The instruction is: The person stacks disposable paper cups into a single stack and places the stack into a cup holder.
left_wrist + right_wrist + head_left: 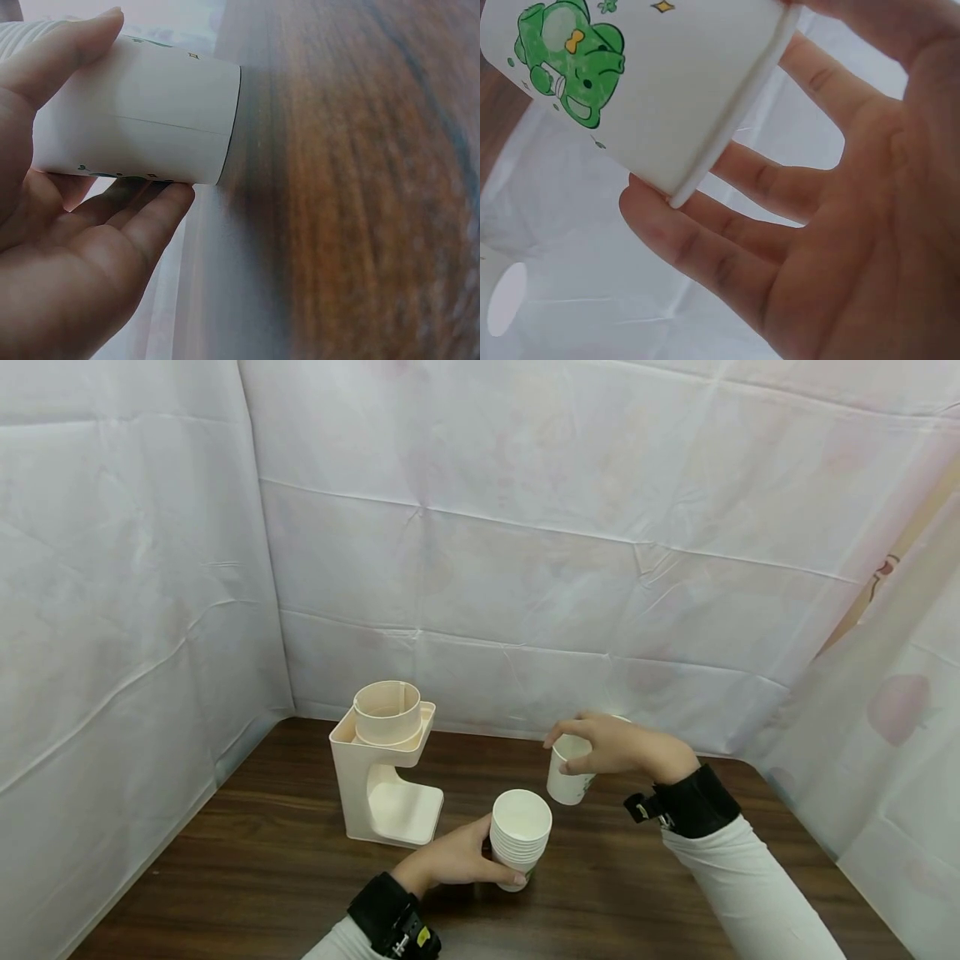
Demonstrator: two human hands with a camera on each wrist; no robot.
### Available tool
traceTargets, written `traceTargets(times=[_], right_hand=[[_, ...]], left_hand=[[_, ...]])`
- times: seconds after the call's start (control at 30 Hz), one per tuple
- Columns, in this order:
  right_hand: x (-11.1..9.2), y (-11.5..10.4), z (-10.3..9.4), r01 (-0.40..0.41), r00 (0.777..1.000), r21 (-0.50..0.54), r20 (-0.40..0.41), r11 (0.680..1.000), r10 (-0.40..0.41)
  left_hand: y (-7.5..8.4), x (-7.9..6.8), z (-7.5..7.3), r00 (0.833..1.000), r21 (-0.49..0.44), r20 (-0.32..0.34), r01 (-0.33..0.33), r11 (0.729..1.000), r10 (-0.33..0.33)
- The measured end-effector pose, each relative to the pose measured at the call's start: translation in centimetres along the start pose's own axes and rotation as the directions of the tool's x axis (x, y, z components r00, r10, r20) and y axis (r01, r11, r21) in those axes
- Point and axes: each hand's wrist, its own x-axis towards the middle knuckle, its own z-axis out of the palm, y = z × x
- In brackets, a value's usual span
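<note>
My left hand [468, 858] grips a stack of white paper cups [521, 820] from its left side, low at the front of the table. In the left wrist view the thumb lies along one side of the cups and the fingers support the other; the bottom rim is close to the wood. To the right and farther back, my right hand [626, 747] holds a single paper cup [567, 787] by its rim, mouth upward. A green cartoon animal shows on this cup's wall in the right wrist view, with fingertips [649, 214] at the lip.
A cream stand [352, 789] with a round open tube [387, 710] on top and a flat base is left of the cups. Another white cup [506, 300] is partly visible beyond the right hand. Pale curtains [480, 568] enclose the dark wooden table [247, 835].
</note>
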Motion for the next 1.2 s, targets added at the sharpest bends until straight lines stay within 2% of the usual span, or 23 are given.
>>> traceTargets(times=[0.53, 0.83, 1.2], right_hand=[[-3.1, -3.5, -1.3, 0.101, 0.990, -0.056, -0.095, 0.993, -0.106], [-3.8, -5.0, -1.5, 0.172, 0.971, -0.104, -0.152, 0.980, -0.187], [-4.2, -6.1, -1.2, 0.226, 0.952, -0.156, -0.175, 0.962, -0.252]], left_hand=[[0.1, 0.1, 0.0, 1.000, -0.007, 0.005, -0.010, 1.000, 0.010], [0.1, -0.1, 0.0, 0.999, -0.044, 0.027, -0.034, 0.998, 0.035], [0.2, -0.1, -0.1, 0.997, -0.048, 0.053, -0.060, 0.997, 0.062]])
